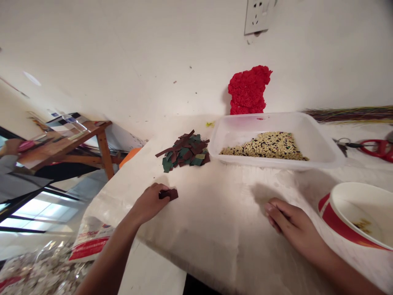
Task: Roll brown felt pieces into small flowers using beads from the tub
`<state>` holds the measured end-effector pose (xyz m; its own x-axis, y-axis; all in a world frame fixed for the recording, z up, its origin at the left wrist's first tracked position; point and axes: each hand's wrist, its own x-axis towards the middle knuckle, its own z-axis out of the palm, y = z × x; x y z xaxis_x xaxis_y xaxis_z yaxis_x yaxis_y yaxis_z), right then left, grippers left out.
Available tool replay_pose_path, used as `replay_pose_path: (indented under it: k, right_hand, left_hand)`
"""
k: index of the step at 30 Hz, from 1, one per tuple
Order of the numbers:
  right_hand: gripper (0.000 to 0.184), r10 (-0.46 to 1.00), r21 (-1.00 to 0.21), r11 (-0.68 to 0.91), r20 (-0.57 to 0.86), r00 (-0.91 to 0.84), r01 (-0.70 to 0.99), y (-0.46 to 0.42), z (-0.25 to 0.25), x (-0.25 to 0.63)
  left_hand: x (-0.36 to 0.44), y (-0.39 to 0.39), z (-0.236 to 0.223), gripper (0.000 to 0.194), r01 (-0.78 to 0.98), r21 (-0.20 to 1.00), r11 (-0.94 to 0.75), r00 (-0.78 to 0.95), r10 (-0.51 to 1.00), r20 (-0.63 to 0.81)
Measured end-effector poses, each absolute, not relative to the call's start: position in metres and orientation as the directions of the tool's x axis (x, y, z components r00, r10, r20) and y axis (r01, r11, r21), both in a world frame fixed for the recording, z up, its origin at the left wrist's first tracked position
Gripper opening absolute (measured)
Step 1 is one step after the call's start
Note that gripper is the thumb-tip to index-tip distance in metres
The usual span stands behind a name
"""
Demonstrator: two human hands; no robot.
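Left hand (149,203) grip clamped on one brown paper scrap (168,194) over the surface (215,241); right hand (291,223) grip apart, empty. Beyond, toward the wall (138,61): one pile of green and brown scraps (184,152), one plastic tub of beads (273,141). Right: one pair of red-handled scissors (376,148), one paper bowl (356,215).
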<state>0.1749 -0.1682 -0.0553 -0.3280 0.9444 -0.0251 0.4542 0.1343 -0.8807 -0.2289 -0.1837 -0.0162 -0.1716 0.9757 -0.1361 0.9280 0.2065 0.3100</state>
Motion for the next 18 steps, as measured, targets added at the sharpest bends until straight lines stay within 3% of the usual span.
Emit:
replay_pose_path:
  k: [6,9,12,15,18]
  right_hand:
    - [0.045,0.942,-0.884,0.126,-0.036,-0.334,0.451,-0.168,-0.056,0.175]
    - [0.045,0.94,-0.883,0.119,-0.048,-0.339,0.454,-0.168,-0.055,0.175]
    - [0.044,0.937,-0.885,0.121,-0.048,-0.347,0.45,-0.167,-0.057,0.175]
    - [0.045,0.937,-0.887,0.106,-0.063,-0.344,0.45,-0.165,-0.06,0.176]
    - [0.046,0.937,-0.889,0.063,-0.104,-0.334,0.453,-0.164,-0.063,0.177]
  left_hand:
    - [-0.229,-0.184,-0.011,0.029,0.961,0.167,0.221,-0.2,0.97,-0.136]
    - [-0.228,-0.183,-0.005,0.044,0.95,0.199,0.241,-0.227,0.97,-0.092]
    - [-0.227,-0.167,0.002,0.051,0.949,0.243,0.202,-0.221,0.974,0.055]
    - [-0.228,-0.131,0.003,0.038,0.975,0.161,0.152,-0.189,0.95,0.25]
    - [-0.239,-0.083,0.002,0.031,0.976,0.124,0.179,-0.211,0.922,0.325]
